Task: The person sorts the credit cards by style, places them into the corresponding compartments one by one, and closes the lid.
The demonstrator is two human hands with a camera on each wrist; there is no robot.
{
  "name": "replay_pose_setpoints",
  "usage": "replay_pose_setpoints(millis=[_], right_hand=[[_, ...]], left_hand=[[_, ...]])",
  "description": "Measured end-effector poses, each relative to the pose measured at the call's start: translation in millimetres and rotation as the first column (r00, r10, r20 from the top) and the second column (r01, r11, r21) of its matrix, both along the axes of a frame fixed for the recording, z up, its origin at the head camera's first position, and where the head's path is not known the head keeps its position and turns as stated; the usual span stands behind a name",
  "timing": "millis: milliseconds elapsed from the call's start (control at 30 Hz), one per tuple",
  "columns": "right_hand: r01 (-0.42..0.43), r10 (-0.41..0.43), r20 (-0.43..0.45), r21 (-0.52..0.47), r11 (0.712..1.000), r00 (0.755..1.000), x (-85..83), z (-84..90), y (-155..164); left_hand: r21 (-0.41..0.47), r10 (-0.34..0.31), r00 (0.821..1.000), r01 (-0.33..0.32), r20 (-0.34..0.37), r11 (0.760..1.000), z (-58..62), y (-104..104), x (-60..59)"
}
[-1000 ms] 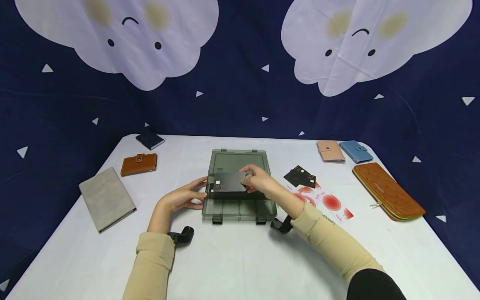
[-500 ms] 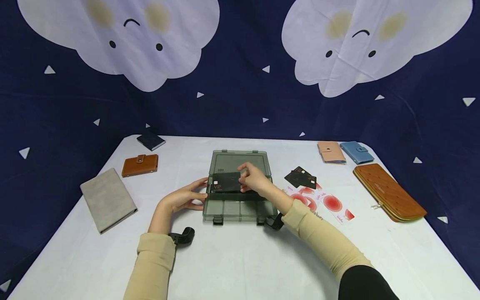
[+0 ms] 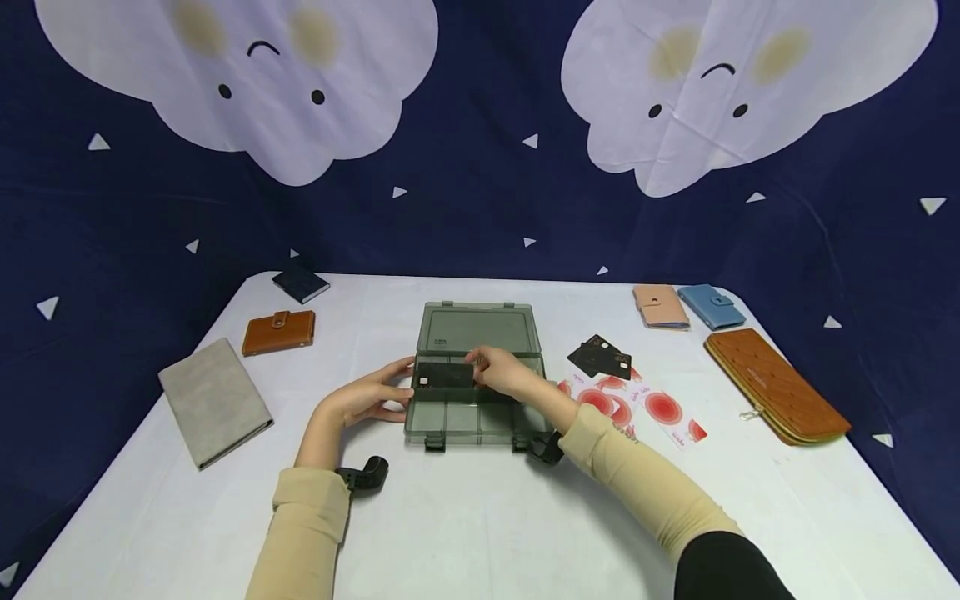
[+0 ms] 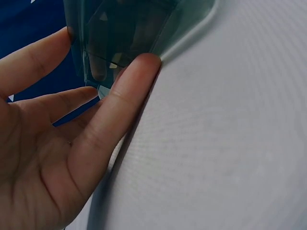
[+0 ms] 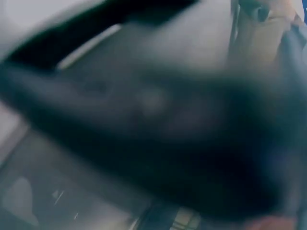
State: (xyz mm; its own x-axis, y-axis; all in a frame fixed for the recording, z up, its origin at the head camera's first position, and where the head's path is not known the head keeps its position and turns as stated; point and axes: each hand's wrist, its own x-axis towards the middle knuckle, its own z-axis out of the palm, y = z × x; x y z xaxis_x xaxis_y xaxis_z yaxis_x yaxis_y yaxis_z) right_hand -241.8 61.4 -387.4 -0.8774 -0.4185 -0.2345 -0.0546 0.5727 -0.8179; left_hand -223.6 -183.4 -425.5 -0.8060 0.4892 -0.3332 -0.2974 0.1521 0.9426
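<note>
I saw the open smoky plastic box (image 3: 477, 379) at the middle of the white table (image 3: 465, 517). My right hand (image 3: 501, 372) pinched a black card (image 3: 444, 375) and held it on edge over the box's tray, near its left end. My left hand (image 3: 371, 397) rested against the box's left side, fingers straight. Right of the box lay more black cards (image 3: 602, 356) and red-patterned cards (image 3: 645, 404); left of it, a grey folder (image 3: 213, 399).
</note>
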Motion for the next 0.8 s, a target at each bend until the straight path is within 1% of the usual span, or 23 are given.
replay_pose_setpoints(millis=[100,167,267,333,433,533,600,667,733,800], right_hand=[[-0.006,0.005,0.022,0.014,1.000,1.000,1.8,0.2,2],[-0.024,0.023,0.025,0.030,0.999,0.999,2.4,1.2,3],[-0.061,0.060,0.010,0.041,0.997,0.998,1.4,4.2,9],[-0.067,0.068,-0.015,0.039,0.997,0.998,-0.9,8.3,16],[-0.032,0.033,-0.058,0.023,0.999,0.998,-6.4,17.3,32],[0.034,-0.030,-0.112,0.035,0.999,0.993,-13.0,25.9,53],[0.067,-0.059,-0.155,0.053,0.996,0.986,-17.9,27.6,69],[0.088,-0.072,-0.193,0.076,0.993,0.979,-22.9,25.4,85],[0.104,-0.071,-0.231,0.130,0.986,0.970,-28.5,20.6,102],[0.108,-0.042,-0.277,0.227,0.968,0.960,-33.2,15.4,117]], left_hand=[[0.000,0.000,1.000,0.000,0.000,1.000,-1.0,0,0.5],[0.004,-0.001,1.000,0.001,-0.002,1.000,-1.4,-1,0.7],[0.004,-0.002,1.000,0.002,-0.005,1.000,-1.8,-1,0.5],[0.003,0.002,1.000,-0.002,-0.001,1.000,-2.0,-1,0.1],[0.000,0.007,1.000,-0.007,-0.005,1.000,-2.1,0,-0.3],[0.001,0.014,1.000,-0.014,-0.004,1.000,-2.3,0,-0.2],[0.003,0.018,1.000,-0.018,-0.001,1.000,-2.4,0,-0.2],[0.001,0.023,1.000,-0.023,0.004,1.000,-2.1,0,-0.1],[0.000,0.024,1.000,-0.024,0.002,1.000,-2.0,1,-0.4],[-0.004,0.028,1.000,-0.028,0.005,1.000,-1.9,1,-0.6]])
